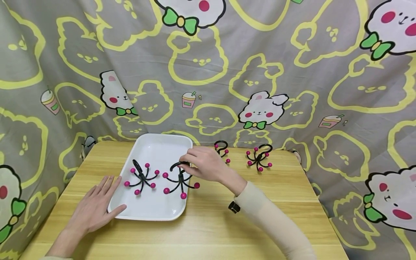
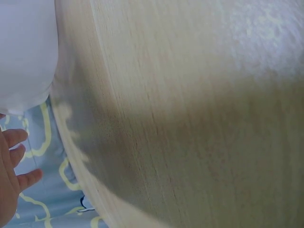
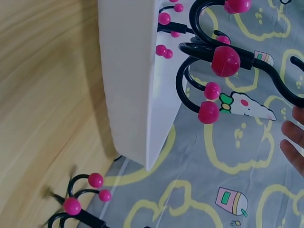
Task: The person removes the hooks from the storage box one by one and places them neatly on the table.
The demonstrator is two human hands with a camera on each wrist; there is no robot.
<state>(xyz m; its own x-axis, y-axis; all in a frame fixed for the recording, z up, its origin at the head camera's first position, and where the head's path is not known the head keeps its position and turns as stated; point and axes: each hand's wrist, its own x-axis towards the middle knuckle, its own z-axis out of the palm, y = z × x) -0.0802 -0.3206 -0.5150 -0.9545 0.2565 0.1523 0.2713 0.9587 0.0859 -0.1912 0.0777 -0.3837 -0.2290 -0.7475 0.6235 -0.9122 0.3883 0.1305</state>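
My right hand pinches the curved top of a black multi-prong hanging hook with pink ball tips, above the right side of a white tray. In the right wrist view this hook hangs beside the tray's wall, and some fingertips show at the edge. A second hook of the same kind lies inside the tray. My left hand rests with straight, spread fingers at the tray's left rim. Only part of the left hand appears in the left wrist view.
Two more such hooks lie on the wooden table to the tray's right: one in full sight, another partly behind the right hand. A patterned grey curtain hangs behind the table and at its sides.
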